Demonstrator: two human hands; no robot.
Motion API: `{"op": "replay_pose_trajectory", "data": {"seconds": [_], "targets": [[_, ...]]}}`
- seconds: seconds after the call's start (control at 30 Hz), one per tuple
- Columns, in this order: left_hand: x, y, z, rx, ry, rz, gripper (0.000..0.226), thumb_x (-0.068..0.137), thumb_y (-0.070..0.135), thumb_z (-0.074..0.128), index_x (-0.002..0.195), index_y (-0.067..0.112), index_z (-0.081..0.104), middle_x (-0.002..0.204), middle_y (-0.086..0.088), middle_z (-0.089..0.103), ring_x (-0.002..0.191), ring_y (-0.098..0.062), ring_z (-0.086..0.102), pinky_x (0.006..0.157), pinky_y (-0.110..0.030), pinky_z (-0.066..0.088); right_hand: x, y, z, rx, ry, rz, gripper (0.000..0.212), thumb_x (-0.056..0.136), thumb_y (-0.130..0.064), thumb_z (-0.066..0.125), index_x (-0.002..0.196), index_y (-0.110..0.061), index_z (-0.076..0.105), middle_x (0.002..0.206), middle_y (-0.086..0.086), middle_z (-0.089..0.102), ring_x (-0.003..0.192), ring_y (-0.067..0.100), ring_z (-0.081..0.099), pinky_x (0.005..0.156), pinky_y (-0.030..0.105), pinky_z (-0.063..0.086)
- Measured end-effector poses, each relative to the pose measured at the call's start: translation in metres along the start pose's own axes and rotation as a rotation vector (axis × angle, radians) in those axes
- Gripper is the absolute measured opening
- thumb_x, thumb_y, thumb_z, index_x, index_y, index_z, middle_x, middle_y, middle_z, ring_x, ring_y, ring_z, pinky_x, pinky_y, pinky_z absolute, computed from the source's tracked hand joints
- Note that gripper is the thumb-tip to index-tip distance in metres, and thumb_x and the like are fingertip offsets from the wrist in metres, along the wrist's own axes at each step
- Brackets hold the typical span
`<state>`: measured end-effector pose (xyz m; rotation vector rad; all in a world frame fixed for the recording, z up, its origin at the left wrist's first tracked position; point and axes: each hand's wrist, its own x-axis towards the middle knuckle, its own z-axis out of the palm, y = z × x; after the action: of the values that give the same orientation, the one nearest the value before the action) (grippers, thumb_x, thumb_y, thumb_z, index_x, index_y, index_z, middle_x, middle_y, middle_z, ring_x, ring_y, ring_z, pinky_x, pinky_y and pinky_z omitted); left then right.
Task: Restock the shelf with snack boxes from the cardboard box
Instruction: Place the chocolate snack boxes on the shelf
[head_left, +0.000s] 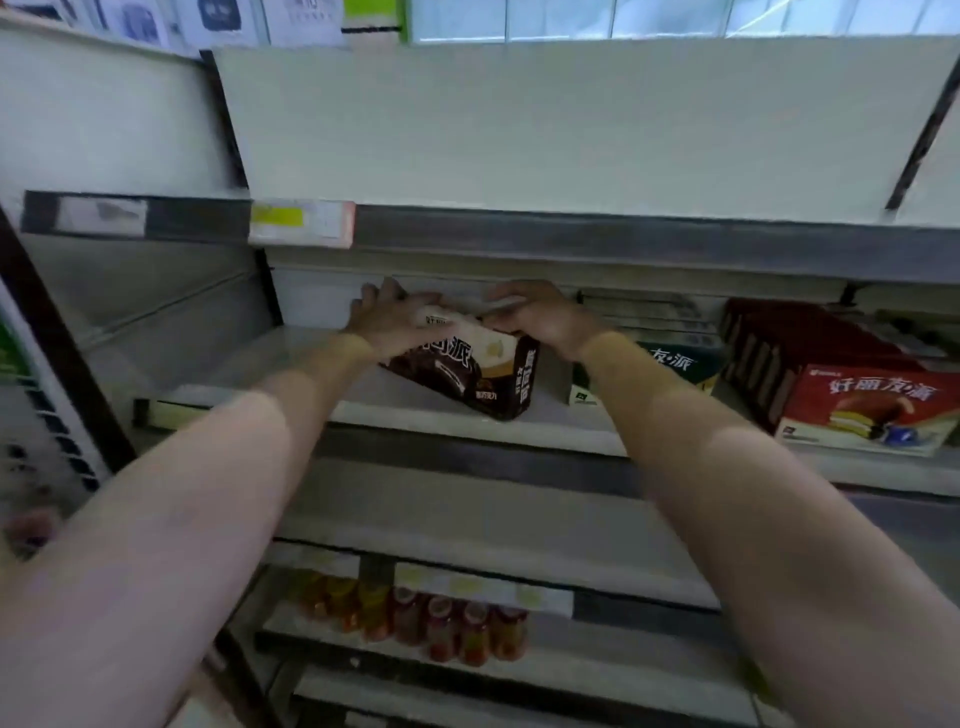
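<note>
Head view: L hand (387, 319) + R hand (540, 319) each curled in a grip on top edge of brown snack box (467, 374), tilted on mid shelf (441, 410); likely light, stiff carton—hold by ends.

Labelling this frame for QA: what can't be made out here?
- Cardboard box: nowhere in the head view.
- Brown snack box: top edge covered by left hand and right hand; whether it rests flat is unclear.
- Green box: partly behind the right forearm.
- Price label: blurred, unreadable.
- Bottles: labels too small.
</note>
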<state>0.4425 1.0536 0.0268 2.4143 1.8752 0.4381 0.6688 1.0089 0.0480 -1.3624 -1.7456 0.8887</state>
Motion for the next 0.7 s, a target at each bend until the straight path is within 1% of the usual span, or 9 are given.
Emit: {"op": "replay_pose_trajectory", "data": {"seconds": [0.07,0.13,0.2,0.27,0.33,0.37,0.43,0.5,0.7], "targets": [[0.007,-0.014,0.009,0.152,0.062,0.070,0.082,0.074,0.085,0.051,0.146,0.052,0.032,0.147,-0.018,0.030,0.134,-0.043,0.023,0.108,-0.056,0.025,0.008,0.000,0.003,-0.042,0.035,-0.017,0.040,0.086,-0.011,0.076,0.125,-0.010,0.066,0.134,-0.001,0.055,0.121,0.017,0.054,0.102,0.028,0.046],[0.012,-0.022,0.019,0.238,0.169,0.084,0.086,0.070,0.090,0.048,0.144,0.048,0.038,0.141,-0.021,0.038,0.127,-0.043,0.032,0.105,-0.055,0.029,0.016,0.002,0.009,-0.109,0.087,-0.057,0.034,0.088,-0.005,0.072,0.122,-0.002,0.067,0.129,0.005,0.061,0.118,0.020,0.058,0.099,0.025,0.048],[0.016,-0.025,0.026,0.299,0.295,0.080,0.085,0.070,0.091,0.043,0.139,0.042,0.047,0.135,-0.020,0.045,0.123,-0.041,0.037,0.103,-0.052,0.029,0.029,0.006,0.018,-0.268,0.149,-0.082,0.027,0.092,-0.007,0.066,0.118,-0.006,0.070,0.120,0.002,0.065,0.112,0.018,0.061,0.090,0.021,0.050],[0.021,-0.024,0.033,0.350,0.374,0.086,0.083,0.075,0.088,0.041,0.135,0.033,0.053,0.137,-0.021,0.047,0.127,-0.042,0.036,0.107,-0.054,0.027,0.037,0.010,0.028,-0.453,0.235,-0.043,0.028,0.090,-0.032,0.063,0.115,-0.023,0.071,0.117,-0.006,0.067,0.110,0.016,0.062,0.092,0.026,0.051],[0.027,-0.020,0.040,0.354,0.418,0.112,0.079,0.080,0.081,0.044,0.132,0.023,0.055,0.139,-0.018,0.048,0.129,-0.040,0.037,0.109,-0.056,0.025,0.041,0.015,0.038,-0.593,0.249,0.003,0.061,0.076,-0.067,0.061,0.125,-0.030,0.064,0.126,-0.005,0.065,0.116,0.018,0.059,0.103,0.041,0.046],[0.030,-0.017,0.043,0.332,0.430,0.126,0.077,0.082,0.078,0.046,0.131,0.020,0.054,0.138,-0.016,0.050,0.128,-0.038,0.039,0.108,-0.055,0.028,0.042,0.018,0.043,-0.678,0.233,-0.016,0.074,0.072,-0.070,0.064,0.132,-0.027,0.058,0.131,-0.001,0.062,0.120,0.022,0.056,0.104,0.045,0.044],[0.037,-0.011,0.049,0.289,0.447,0.136,0.074,0.084,0.073,0.049,0.131,0.016,0.052,0.135,-0.013,0.052,0.122,-0.036,0.043,0.102,-0.052,0.033,0.046,0.028,0.050,-0.851,0.261,-0.081,0.073,0.080,-0.049,0.075,0.139,-0.016,0.048,0.136,0.011,0.055,0.126,0.031,0.050,0.102,0.046,0.045],[0.046,-0.007,0.053,0.263,0.472,0.156,0.073,0.083,0.071,0.053,0.130,0.015,0.052,0.132,-0.014,0.053,0.119,-0.036,0.045,0.098,-0.050,0.034,0.054,0.039,0.057,-0.950,0.356,-0.083,0.063,0.088,-0.031,0.071,0.142,-0.015,0.043,0.140,0.013,0.048,0.131,0.036,0.043,0.102,0.047,0.044],[0.082,-0.003,0.063,0.204,0.462,0.177,0.077,0.073,0.068,0.064,0.125,0.012,0.056,0.122,-0.016,0.057,0.113,-0.036,0.049,0.097,-0.048,0.036,0.075,0.056,0.069,-1.072,0.519,0.061,0.061,0.092,-0.031,0.064,0.145,-0.022,0.037,0.150,0.017,0.029,0.138,0.043,0.026,0.110,0.056,0.032]]}}
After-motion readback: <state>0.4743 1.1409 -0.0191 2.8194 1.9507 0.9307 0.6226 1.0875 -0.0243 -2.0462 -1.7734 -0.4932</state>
